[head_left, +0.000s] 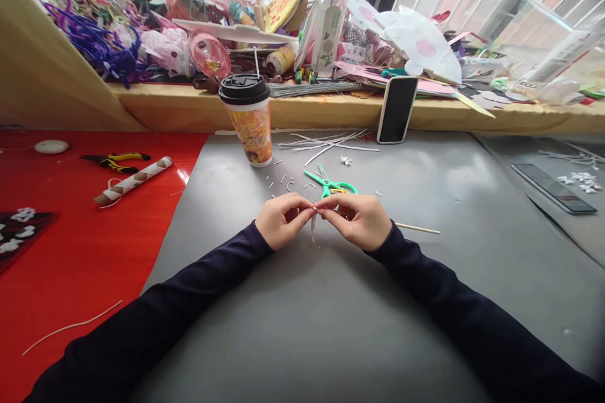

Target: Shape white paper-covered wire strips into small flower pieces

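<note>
At the middle of the grey bench, both hands meet fingertip to fingertip: the left hand and the right hand are each pinched shut on the same small white paper strip, which hangs down between them just above the bench top. Dark sleeves run back from both wrists toward the camera. Just behind the right hand lie the green scissors, blades pointing away and to the left, with tiny white paper snippets scattered beside them. A thin wooden stick pokes out to the right of the right hand, flat on the bench. Further back stands a paper cup with a black lid, upright, and near it a spread of long white strips. A phone leans against the ledge, screen dark. Over on the left, on the red mat, rest yellow-handled pliers and a wrapped roll, well apart from the hands. The ledge behind is piled with craft clutter
</note>
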`<state>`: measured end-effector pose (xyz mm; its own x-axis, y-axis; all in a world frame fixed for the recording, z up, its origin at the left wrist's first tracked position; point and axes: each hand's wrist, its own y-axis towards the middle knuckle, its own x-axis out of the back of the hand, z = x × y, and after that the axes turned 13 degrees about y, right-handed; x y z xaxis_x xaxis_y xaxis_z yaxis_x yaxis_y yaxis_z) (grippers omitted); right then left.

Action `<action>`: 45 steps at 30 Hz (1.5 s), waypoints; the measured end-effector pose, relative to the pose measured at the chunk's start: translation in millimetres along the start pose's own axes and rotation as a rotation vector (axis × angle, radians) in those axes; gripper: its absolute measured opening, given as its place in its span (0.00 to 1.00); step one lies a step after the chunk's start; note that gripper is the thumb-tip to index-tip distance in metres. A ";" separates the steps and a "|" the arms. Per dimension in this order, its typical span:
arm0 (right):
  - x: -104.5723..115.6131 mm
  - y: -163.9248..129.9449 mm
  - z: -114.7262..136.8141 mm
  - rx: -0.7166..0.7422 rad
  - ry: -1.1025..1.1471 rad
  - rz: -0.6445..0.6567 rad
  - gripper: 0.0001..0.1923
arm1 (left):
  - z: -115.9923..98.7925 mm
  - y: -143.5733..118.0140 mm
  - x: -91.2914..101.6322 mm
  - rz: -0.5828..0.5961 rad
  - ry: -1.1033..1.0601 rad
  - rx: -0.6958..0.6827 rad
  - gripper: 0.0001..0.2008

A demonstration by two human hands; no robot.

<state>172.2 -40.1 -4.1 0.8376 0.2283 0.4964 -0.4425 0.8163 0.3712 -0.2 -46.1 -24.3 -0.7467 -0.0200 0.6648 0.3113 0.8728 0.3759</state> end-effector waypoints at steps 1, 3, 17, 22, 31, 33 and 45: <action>0.4 0.5 0.2 -0.016 0.024 0.011 0.07 | -0.2 0.1 0.2 0.001 0.010 -0.005 0.10; 1.0 1.3 0.1 -0.043 0.058 0.034 0.07 | -0.5 0.3 0.3 0.005 0.023 -0.005 0.10; -1.6 -0.3 2.2 0.048 -0.043 0.019 0.07 | -0.5 0.1 1.5 0.035 0.042 0.016 0.12; -1.7 -1.0 1.8 0.059 -0.048 0.024 0.08 | -0.8 0.8 3.3 0.021 0.033 0.020 0.12; -0.6 -1.3 2.9 0.032 -0.046 0.051 0.08 | -0.8 -0.3 4.0 -0.002 0.020 -0.014 0.12; -0.4 -1.5 2.9 0.045 -0.056 0.048 0.08 | -1.1 0.1 3.8 0.015 0.019 -0.008 0.12; 4.3 -6.5 -7.2 0.192 -0.444 0.083 0.09 | -0.5 1.7 2.1 0.156 0.108 -0.014 0.08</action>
<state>180.9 -40.7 -10.0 0.5976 0.0060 0.8018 -0.5884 0.6826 0.4335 -0.9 -44.9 -22.0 -0.6215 0.0618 0.7810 0.4271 0.8624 0.2716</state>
